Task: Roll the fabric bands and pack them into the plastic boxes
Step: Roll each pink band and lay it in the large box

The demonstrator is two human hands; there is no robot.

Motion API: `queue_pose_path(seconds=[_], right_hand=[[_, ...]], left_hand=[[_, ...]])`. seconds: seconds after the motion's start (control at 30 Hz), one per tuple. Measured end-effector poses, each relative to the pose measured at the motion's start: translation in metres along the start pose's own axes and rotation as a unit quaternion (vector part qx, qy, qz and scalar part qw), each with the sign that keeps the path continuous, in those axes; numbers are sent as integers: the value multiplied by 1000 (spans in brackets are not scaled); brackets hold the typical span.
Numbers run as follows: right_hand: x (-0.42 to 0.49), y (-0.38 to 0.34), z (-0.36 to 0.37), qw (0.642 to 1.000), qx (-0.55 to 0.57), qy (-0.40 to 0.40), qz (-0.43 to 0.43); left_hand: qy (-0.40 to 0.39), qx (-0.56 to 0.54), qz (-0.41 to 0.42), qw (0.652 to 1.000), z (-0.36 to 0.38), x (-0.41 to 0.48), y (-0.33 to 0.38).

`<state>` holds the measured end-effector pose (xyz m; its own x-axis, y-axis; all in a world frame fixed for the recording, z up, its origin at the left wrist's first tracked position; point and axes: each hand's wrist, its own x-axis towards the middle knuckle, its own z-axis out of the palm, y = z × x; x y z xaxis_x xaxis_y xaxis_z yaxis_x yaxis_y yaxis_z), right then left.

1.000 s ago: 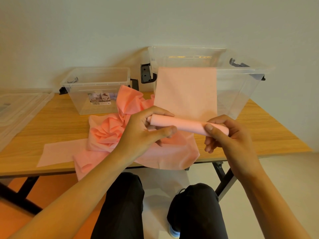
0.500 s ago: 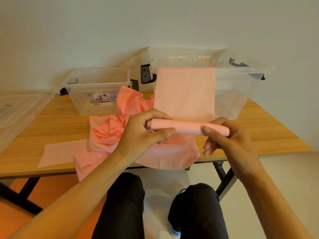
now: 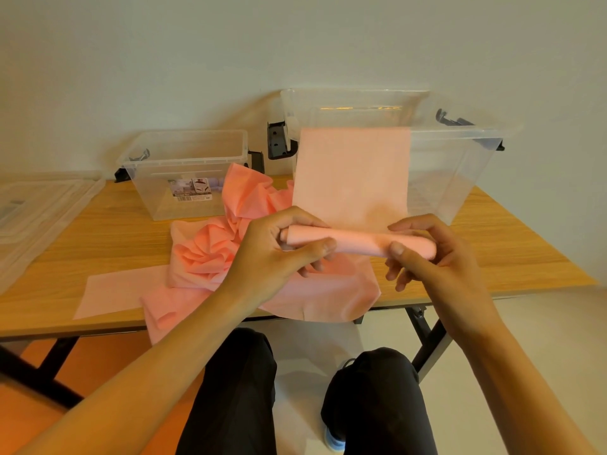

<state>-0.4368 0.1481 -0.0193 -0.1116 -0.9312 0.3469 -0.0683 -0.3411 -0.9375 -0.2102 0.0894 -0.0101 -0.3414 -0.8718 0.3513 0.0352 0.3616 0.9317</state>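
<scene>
A pink fabric band is partly wound into a roll [image 3: 358,242] held above the table's front edge. My left hand [image 3: 279,254] pinches the roll's left end between thumb and fingers. My right hand [image 3: 427,254] grips its right end. The unrolled length of the band [image 3: 353,172] runs up and drapes over the rim of the large clear plastic box [image 3: 460,152]. A crumpled heap of pink bands [image 3: 210,254] lies on the table under my left hand. A smaller clear plastic box [image 3: 187,172] stands at the back left.
The wooden table [image 3: 98,231] carries a flat pink sheet [image 3: 118,290] at the front left and clear box lids [image 3: 36,211] at the far left. My knees in dark trousers sit below the table edge. A wall stands close behind the boxes.
The roll has grown slightly thicker as both hands turned it, and the free length of band above it is a little shorter. The hands stay in nearly the same place.
</scene>
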Motion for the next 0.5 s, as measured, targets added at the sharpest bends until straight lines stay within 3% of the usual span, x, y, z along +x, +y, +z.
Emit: queue_pose_path(seconds=[0.5], right_hand=[[-2,-2,0,1000,17,-1,-1]], left_hand=[[26,9,12,1000,1,-1,1]])
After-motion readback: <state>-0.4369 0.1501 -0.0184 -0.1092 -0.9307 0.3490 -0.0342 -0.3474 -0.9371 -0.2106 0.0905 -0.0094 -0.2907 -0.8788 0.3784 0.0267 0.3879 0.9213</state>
